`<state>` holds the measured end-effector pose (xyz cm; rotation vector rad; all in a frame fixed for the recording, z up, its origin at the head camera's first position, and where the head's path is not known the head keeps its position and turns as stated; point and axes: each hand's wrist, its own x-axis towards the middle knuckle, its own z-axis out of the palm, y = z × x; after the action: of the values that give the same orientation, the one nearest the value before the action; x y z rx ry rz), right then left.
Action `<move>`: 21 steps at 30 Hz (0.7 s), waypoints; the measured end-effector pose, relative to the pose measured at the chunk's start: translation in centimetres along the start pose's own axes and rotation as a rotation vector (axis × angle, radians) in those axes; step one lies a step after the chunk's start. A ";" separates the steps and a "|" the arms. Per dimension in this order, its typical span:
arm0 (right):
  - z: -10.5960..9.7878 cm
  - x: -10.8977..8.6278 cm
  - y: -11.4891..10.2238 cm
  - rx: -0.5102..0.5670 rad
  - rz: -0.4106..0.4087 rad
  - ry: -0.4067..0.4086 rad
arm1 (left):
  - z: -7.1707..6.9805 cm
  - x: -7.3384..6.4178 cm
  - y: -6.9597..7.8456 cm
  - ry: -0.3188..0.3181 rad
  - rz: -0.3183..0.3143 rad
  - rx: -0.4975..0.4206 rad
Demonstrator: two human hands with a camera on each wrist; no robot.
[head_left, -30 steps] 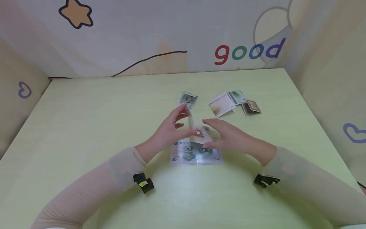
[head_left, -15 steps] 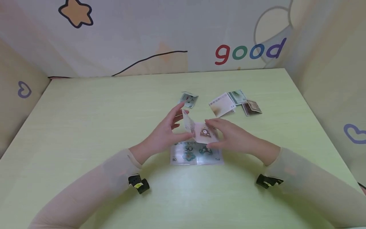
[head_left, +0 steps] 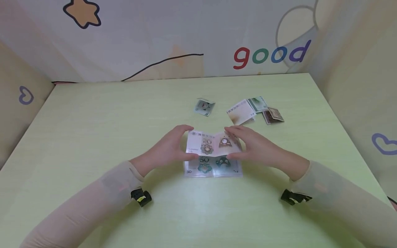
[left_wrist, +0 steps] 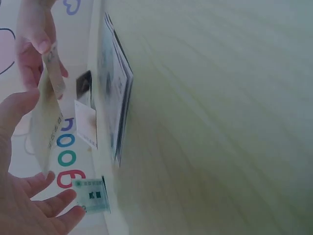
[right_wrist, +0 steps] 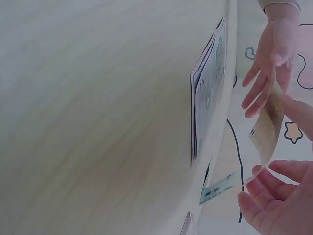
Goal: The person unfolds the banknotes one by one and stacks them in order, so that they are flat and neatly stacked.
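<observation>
A brownish banknote [head_left: 214,143] with a monster picture is spread out between both hands, its middle crease still showing. My left hand [head_left: 169,148] holds its left end, with the thumb at the near edge and a fingertip at the far edge. At the right end, my right hand [head_left: 252,143] holds it the same way, and that end curls up a little. Below lies a stack of flat banknotes [head_left: 204,168], a green 50 on top, its far part hidden by the held note. In the left wrist view the held banknote [left_wrist: 46,117] stands clear above the stack [left_wrist: 113,93].
Farther back on the pale green table [head_left: 108,113] lies a folded green banknote [head_left: 204,107]. To its right a folded pale banknote [head_left: 240,113], another green banknote [head_left: 257,104] and a folded brown banknote [head_left: 273,116] overlap. A printed wall [head_left: 149,38] encloses the table's back.
The folded banknote has been opened out flat. My left hand has moved left and down with its end, and my right hand has shifted slightly right. The stack has not moved.
</observation>
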<state>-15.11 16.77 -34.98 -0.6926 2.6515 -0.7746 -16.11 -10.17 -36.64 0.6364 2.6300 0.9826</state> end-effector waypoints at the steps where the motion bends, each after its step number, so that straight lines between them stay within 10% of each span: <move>1: 0.0 0.0 0.0 -0.001 0.001 0.001 | 0.0 0.0 -0.1 0.002 0.009 0.051; 9: 0.0 -0.2 0.0 0.014 -0.029 0.025 | -0.1 -0.1 -0.2 -0.002 0.051 0.295; 21: 0.2 -0.4 -0.2 0.047 -0.029 0.003 | 0.2 -0.2 0.5 0.014 0.110 0.144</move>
<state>-14.65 16.73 -35.01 -0.7195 2.6224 -0.8435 -15.70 -9.78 -36.46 0.8186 2.7216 0.8338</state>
